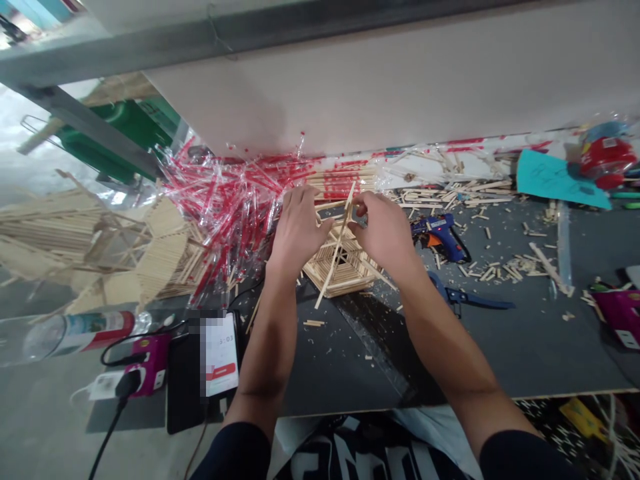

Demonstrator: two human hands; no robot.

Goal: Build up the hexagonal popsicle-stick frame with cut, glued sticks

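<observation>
A hexagonal frame built of thin wooden sticks [345, 283] lies on the dark table between my hands, its layers stepping in toward a small dark centre. My left hand [301, 227] is curled over its far left side, the thumb pointing inward; the fingertips are partly hidden. One long wooden stick [334, 267] slants across the top of the frame. At this stick's upper end my right hand [384, 230] closes thumb and forefinger in a pinch. Right of that hand lies a blue glue gun [443, 237], with blue-handled cutters [465, 298] nearer me.
Red-and-clear plastic wrappers [235, 200] heap up at the back left. Finished stick panels [160, 260] pile at the left. A phone [220, 353], purple power socket [150, 363] and plastic bottle [75, 333] lie front left. Stick offcuts [515, 267] and a turquoise paper [560, 179] are at the right.
</observation>
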